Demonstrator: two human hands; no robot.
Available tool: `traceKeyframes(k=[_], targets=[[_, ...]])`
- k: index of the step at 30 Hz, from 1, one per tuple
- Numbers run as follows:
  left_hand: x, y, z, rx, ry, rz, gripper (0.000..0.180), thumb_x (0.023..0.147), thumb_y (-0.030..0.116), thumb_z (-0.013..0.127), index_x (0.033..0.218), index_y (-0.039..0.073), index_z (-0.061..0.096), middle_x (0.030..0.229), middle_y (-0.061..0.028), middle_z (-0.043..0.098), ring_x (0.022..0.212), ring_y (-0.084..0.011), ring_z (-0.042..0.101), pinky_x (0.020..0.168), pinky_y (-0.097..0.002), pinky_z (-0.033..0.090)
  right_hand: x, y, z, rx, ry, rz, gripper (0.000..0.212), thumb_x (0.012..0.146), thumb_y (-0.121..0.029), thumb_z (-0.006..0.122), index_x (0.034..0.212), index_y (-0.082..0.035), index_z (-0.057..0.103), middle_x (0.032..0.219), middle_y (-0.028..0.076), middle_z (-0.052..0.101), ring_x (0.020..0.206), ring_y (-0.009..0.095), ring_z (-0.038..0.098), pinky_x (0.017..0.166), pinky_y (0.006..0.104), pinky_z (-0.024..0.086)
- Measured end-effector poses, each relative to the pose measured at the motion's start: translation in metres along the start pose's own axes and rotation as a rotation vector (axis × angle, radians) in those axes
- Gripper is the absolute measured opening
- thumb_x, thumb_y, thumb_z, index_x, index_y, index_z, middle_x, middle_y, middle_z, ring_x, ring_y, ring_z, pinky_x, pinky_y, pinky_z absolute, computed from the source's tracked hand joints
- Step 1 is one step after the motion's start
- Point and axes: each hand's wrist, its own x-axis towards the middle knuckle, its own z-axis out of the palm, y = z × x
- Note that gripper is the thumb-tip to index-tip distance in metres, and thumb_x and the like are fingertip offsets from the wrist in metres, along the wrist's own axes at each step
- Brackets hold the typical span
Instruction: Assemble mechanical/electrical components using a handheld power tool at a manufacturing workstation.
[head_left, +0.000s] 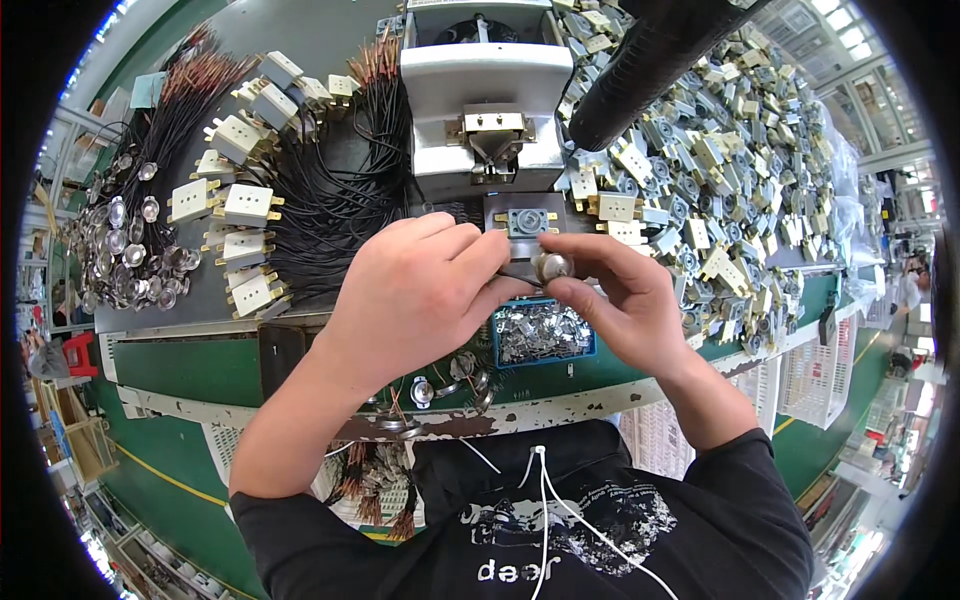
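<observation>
Close in front of the press, my two hands meet over the bench edge. My right hand (625, 300) pinches a small round metal cap-like part (553, 266) between thumb and fingertips. Coming from that part, a dark wire (515, 279) runs into my left hand (415, 290), whose fingers are closed on it. Just beyond my fingertips, a grey block with brass-coloured tabs (528, 223) sits in the fixture under the press head. Below my hands is a blue-rimmed tray (546, 361) holding many small metal clips. My left palm and the wire's far end are hidden.
The silver press (485, 80) stands ahead. A thick black tube (650, 75) slants in from the upper right. Grey-and-cream blocks (715, 180) are heaped at right. Black wire bundles (330, 205) and round metal parts (125, 245) lie at left. White baskets (815, 375) stand beyond the bench edge.
</observation>
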Motion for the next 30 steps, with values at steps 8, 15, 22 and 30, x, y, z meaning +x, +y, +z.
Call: traceKeyframes(k=[8,15,22,30], targets=[[0.002,-0.003,0.0,0.102,-0.111,0.112,0.027,0.086,0.031,0.074,0.088,0.01,0.057,0.076,-0.0003,0.056,0.075,-0.0183,0.059,0.068,-0.0333,0.048,0.031,-0.006,-0.017,-0.254,-0.337,-0.053,0.03,0.095,-0.006,0.07,0.125,-0.002,0.069,0.103,0.012,0.075,0.092,0.016,0.069,0.083,0.0326,0.055],[-0.002,0.003,-0.011,-0.009,-0.359,0.118,0.038,0.086,0.032,0.075,0.122,0.018,0.07,0.074,-0.001,0.054,0.074,-0.0196,0.059,0.07,-0.0354,0.046,0.016,0.024,-0.025,-0.677,-0.011,-0.23,0.056,0.088,-0.005,0.075,0.142,-0.006,0.059,0.118,0.015,0.071,0.109,0.028,0.067,0.096,0.0391,0.053],[0.012,-0.001,-0.012,-0.036,-0.411,0.035,0.039,0.09,0.028,0.073,0.129,0.021,0.069,0.081,-0.0022,0.065,0.075,-0.022,0.063,0.07,-0.0359,0.048,0.019,0.041,-0.018,-1.029,0.104,-0.372,0.065,0.078,-0.002,0.08,0.141,-0.006,0.06,0.123,0.014,0.069,0.121,0.033,0.062,0.101,0.0443,0.05],[0.032,-0.034,0.03,-0.022,-0.384,-0.205,0.03,0.095,0.03,0.067,0.121,0.014,0.067,0.09,-0.0139,0.073,0.087,-0.034,0.071,0.075,-0.044,0.057,0.049,-0.034,-0.063,-0.29,0.422,-0.897,0.039,0.104,0.0,0.054,0.142,0.006,0.051,0.131,0.024,0.066,0.114,0.028,0.069,0.097,0.0389,0.057]])
